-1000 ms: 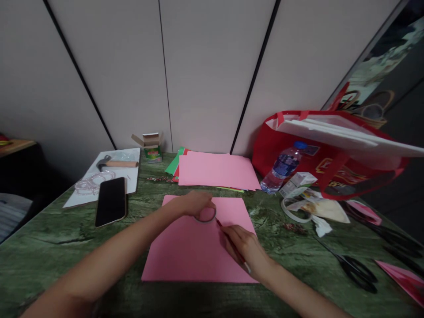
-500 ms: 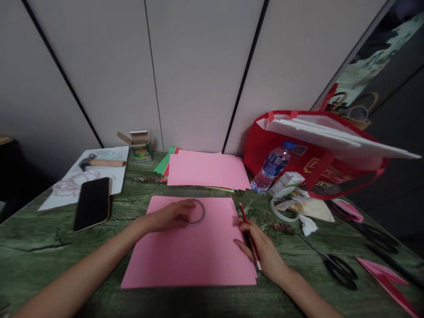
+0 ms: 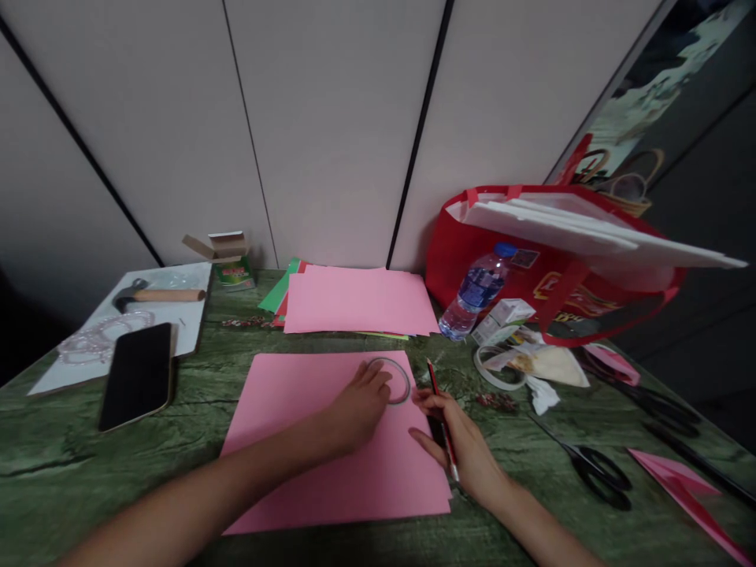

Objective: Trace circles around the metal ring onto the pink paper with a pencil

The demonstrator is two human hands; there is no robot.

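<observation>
Pink paper sheets [image 3: 295,386] lie in front of me on the table. On their upper right part rests a thin grey ring [image 3: 409,386]. My left hand [image 3: 363,405] has its fingers closed at the ring's left side; the fingertips hide part of it. At the sheets' right edge is my right hand [image 3: 457,445], closed around a red and black pencil [image 3: 435,383]. The pencil points away from me and is clear of the ring.
A pink paper stack [image 3: 360,301] lies at the back. Leftward are a phone [image 3: 138,374], a hammer [image 3: 168,295] and a small open box [image 3: 233,269]. Rightward are a red bag [image 3: 531,268], a water bottle [image 3: 478,291], a tape roll [image 3: 502,384] and scissors [image 3: 599,472].
My left hand has slid the ring across the pink sheet to the right, nearer its right edge. My right hand keeps the pencil in nearly the same place. The view has shifted slightly.
</observation>
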